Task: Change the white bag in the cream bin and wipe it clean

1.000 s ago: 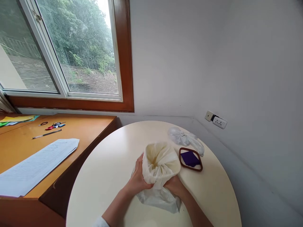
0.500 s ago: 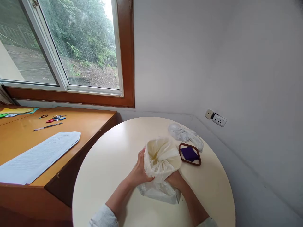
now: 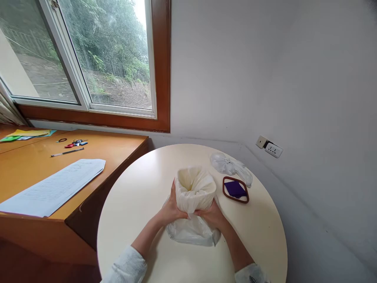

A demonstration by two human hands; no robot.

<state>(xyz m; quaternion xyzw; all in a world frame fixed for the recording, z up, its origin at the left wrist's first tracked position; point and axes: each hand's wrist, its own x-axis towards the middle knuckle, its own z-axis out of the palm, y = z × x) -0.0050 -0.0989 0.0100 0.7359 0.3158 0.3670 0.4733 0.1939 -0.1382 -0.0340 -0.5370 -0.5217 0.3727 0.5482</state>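
A small cream-coloured bin (image 3: pixel 186 177) stands on the round table with a thin white plastic bag (image 3: pixel 196 198) lining it and folded down over its rim. The bag's loose lower part spreads on the tabletop at the near side. My left hand (image 3: pixel 173 208) curves around the left side of the bagged bin, thumb at the front. Around the right side wraps my right hand (image 3: pixel 212 214), its thumb meeting the bag near the front middle. Most of the bin's body is hidden under the bag. To the right lies a brown rounded frame (image 3: pixel 248 196) with a folded purple cloth (image 3: pixel 235 189) inside it.
A knotted clear plastic bag (image 3: pixel 225 164) rests at the back right of the round table (image 3: pixel 126 196). On the wooden desk (image 3: pixel 123 147) at left are papers (image 3: pixel 61 188), a pen (image 3: pixel 67 152) and keys (image 3: pixel 79 143). A wall socket (image 3: pixel 273 149) is at right.
My right hand has come up onto the bin's right side, from lower under the bag's fold. The bin's mouth has shifted slightly left and looks more upright. The view has shifted a little.
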